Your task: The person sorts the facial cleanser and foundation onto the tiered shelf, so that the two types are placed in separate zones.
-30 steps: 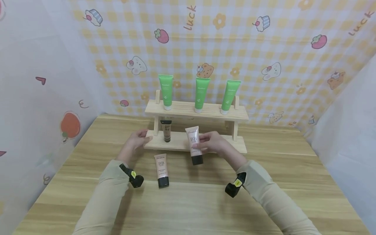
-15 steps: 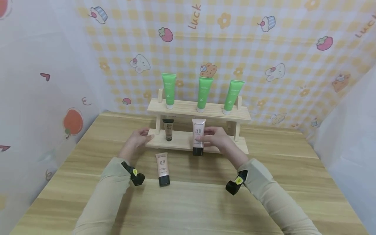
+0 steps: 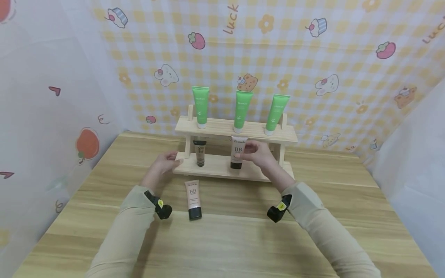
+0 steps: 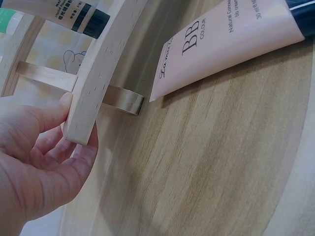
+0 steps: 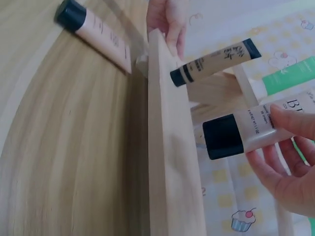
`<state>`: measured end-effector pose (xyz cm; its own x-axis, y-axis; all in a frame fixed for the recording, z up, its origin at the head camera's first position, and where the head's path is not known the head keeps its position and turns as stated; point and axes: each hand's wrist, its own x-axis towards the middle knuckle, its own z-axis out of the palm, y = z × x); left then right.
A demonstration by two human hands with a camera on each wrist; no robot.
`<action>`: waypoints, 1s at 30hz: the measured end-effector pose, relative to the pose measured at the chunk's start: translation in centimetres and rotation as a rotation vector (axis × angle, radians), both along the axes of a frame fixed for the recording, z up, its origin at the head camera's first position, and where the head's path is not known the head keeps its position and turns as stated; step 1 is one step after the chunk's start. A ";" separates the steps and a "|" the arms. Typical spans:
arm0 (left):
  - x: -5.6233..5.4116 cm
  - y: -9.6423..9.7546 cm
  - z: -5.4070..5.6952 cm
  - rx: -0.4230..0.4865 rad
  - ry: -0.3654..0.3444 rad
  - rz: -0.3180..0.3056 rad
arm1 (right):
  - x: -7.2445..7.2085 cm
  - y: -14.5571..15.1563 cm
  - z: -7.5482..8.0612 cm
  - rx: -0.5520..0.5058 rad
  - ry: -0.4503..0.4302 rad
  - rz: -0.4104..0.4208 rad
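Note:
A pale pink BB cream tube (image 3: 238, 151) with a black cap is pinched between the thumb and fingers of my right hand (image 3: 259, 154). It stands cap down, close over the lower board of a two-tier wooden shelf (image 3: 222, 170). In the right wrist view a gap shows between the cap (image 5: 223, 136) and the board. My left hand (image 3: 162, 165) grips the left end of that board, thumb on top and fingers beneath in the left wrist view. A small brown tube with black ends (image 3: 200, 153) stands on the lower board's left part. Another BB cream tube (image 3: 193, 199) lies on the table before the shelf.
Three green tubes with white caps, at the left (image 3: 201, 107), middle (image 3: 242, 111) and right (image 3: 276, 114), stand along the upper board. A yellow checked cloth (image 3: 278, 61) hangs behind the shelf. The wooden table (image 3: 333, 200) extends around it.
My right hand has carried the BB cream tube up and back from in front of the shelf to over the lower board, turning it more upright. The left hand keeps its hold.

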<state>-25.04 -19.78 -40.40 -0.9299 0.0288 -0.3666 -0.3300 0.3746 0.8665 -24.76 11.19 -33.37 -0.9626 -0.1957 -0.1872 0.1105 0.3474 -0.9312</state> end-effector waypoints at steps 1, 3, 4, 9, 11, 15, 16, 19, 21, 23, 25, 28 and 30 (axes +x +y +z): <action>0.0 0.0 0.0 0.002 0.003 0.002 | -0.1 0.0 -0.1 0.004 0.004 -0.004; 0.1 0.0 0.0 0.013 0.007 0.004 | -0.2 0.0 -0.5 0.007 0.010 -0.012; 0.1 0.1 -0.1 0.022 0.007 0.007 | -0.3 0.1 -0.7 0.004 0.011 -0.016; 0.2 0.3 -0.1 0.049 0.002 0.011 | -0.4 0.3 -1.8 0.001 0.029 -0.027; 0.3 0.4 -0.1 0.050 0.000 0.011 | -0.4 0.4 -2.2 0.003 0.045 -0.023; 0.4 0.3 0.1 0.045 -0.001 0.007 | -0.3 0.4 -2.8 0.008 0.058 -0.017; 0.4 0.3 0.1 0.047 -0.005 0.008 | -0.2 0.4 -2.9 0.014 0.061 -0.014; 0.4 0.2 0.1 0.045 -0.004 0.011 | -0.1 0.4 -3.2 0.017 0.064 -0.003; 0.4 0.2 0.1 0.055 0.000 0.022 | -0.1 0.4 -3.3 0.018 0.082 0.012; 0.3 0.1 0.1 0.058 0.004 0.024 | -0.1 0.4 -3.5 0.015 0.094 0.027; 0.3 0.1 0.1 0.066 0.003 0.025 | 0.0 0.5 -3.6 0.008 0.093 0.033; 0.2 0.1 0.1 0.065 -0.006 0.023 | 0.2 0.6 -4.0 -0.015 0.067 0.035; 0.2 0.1 0.1 0.063 -0.010 0.025 | 0.4 0.7 -4.2 -0.025 0.047 0.023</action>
